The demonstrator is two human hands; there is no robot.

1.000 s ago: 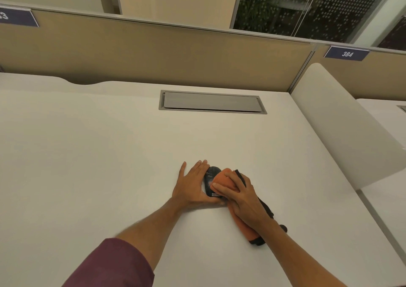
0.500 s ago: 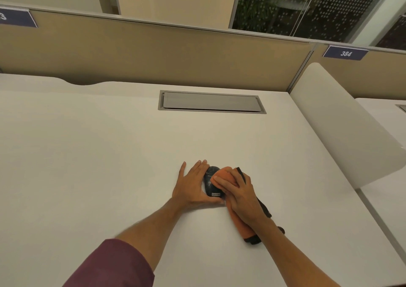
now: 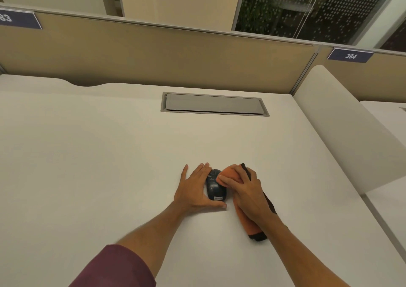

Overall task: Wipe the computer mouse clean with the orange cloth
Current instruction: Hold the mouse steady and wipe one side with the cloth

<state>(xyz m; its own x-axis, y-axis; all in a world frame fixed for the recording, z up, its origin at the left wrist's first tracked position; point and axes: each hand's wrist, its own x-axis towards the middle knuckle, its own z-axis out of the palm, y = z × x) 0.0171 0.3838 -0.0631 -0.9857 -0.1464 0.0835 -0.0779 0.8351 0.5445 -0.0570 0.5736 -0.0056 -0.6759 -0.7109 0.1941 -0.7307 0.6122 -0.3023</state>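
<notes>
A dark computer mouse (image 3: pixel 215 187) with a small white label at its near end lies on the white desk (image 3: pixel 109 166). My left hand (image 3: pixel 194 190) cups its left side and near end, thumb under the label, holding it steady. My right hand (image 3: pixel 246 190) presses the orange cloth (image 3: pixel 230 173) with a dark border against the mouse's upper right side. The rest of the cloth trails under my right wrist towards me, ending at its dark edge. Most of the mouse's top is uncovered.
A grey cable hatch (image 3: pixel 214 104) is set into the desk further back. A tan partition (image 3: pixel 153 51) runs along the far edge, and a white curved divider (image 3: pixel 342 128) closes off the right side.
My right hand and the cloth have slid from the mouse's top to its upper right side, baring more of the mouse. My left hand has stayed in place.
</notes>
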